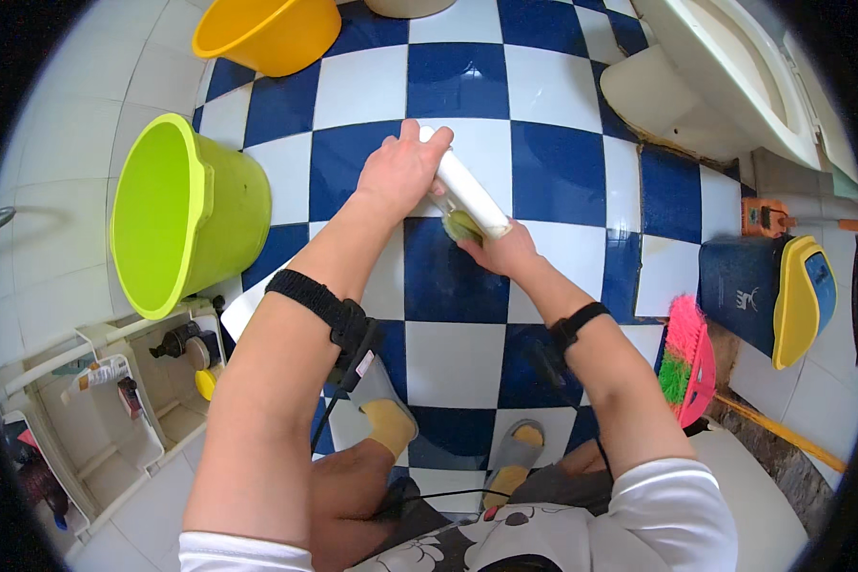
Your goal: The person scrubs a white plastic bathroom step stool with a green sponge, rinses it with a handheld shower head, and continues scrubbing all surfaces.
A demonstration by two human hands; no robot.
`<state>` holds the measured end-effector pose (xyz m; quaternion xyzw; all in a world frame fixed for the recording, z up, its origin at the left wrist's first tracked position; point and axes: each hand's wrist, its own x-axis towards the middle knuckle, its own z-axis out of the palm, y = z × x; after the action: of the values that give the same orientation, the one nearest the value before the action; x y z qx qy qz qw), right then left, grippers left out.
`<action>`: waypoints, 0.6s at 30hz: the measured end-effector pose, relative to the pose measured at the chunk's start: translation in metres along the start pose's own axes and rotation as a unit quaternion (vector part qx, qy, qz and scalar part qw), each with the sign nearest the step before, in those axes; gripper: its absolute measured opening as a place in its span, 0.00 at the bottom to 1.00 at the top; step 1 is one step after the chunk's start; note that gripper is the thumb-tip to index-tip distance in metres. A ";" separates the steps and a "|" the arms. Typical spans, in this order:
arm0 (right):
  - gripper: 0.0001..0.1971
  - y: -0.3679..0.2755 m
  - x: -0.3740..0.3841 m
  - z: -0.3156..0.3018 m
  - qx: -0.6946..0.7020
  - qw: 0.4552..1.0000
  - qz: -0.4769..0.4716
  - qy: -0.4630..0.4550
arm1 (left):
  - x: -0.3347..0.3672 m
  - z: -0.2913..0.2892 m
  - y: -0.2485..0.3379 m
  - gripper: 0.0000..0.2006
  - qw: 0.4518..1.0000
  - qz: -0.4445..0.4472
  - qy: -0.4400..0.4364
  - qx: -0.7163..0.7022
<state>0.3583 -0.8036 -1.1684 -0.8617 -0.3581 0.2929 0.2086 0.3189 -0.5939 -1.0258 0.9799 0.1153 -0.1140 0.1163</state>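
Observation:
A long white bar-shaped piece hangs slanted over the tiled floor, between my two hands. My left hand is closed on its far end, with fingertips over the top edge. At the near end is my right hand, closed, its thumb against a yellow-green sponge-like pad. The pad lies along the left side of the white piece. Some of the right fingers are hidden, so I cannot see how far they also wrap the white piece.
To the left stand a lime-green bucket and a white shelf rack with bottles. An orange tub is at the far left. On the right are a toilet, a blue bin with yellow lid and a pink-green broom.

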 end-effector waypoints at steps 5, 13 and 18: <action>0.23 0.019 -0.022 -0.016 -0.014 0.999 0.034 0.002 | 0.000 0.001 -0.001 0.25 1.000 0.005 0.009 0.013; 0.24 -0.004 -0.018 -0.005 -0.018 0.997 0.062 0.053 | 0.000 0.003 0.000 0.29 1.000 0.004 0.012 0.023; 0.22 -0.009 -0.029 0.003 -0.081 0.996 -0.021 0.011 | -0.005 0.005 -0.003 0.29 1.000 0.015 0.024 0.012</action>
<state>0.3352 -0.8185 -1.1553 -0.8711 -0.3969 0.2486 0.1479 0.3128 -0.5932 -1.0303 0.9853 0.1016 -0.0895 0.1037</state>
